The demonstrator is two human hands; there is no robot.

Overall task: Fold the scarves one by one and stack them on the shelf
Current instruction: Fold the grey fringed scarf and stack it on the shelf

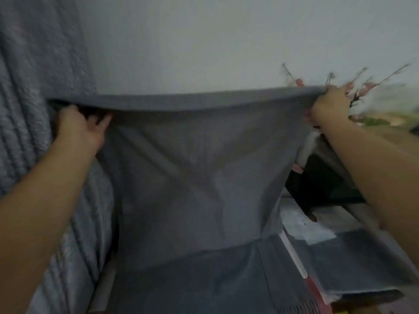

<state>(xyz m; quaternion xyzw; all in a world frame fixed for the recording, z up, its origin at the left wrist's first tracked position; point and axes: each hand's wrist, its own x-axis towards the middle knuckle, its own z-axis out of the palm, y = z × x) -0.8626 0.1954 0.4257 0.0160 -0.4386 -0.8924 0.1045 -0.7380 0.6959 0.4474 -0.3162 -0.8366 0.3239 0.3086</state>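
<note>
Two hands up, stretching a grey scarf (190, 168) wide at chest height before a pale wall (204, 41). Left hand (78, 128) clamped on the top-left corner, fingers curled over the folded upper edge. Right hand (330, 105) pinching the top-right corner tight, knuckles toward the camera. Top hem pulled taut between them, sagging slightly mid-span; sheer cloth hanging down in soft diagonal creases, lower end draped onto more grey fabric below. Ribbed grey blanket (34, 109) hanging left. Blurred pink flower sprigs (360, 87) just behind the right hand. Stacked flat items (353, 257) lower right, too blurred to identify.
</note>
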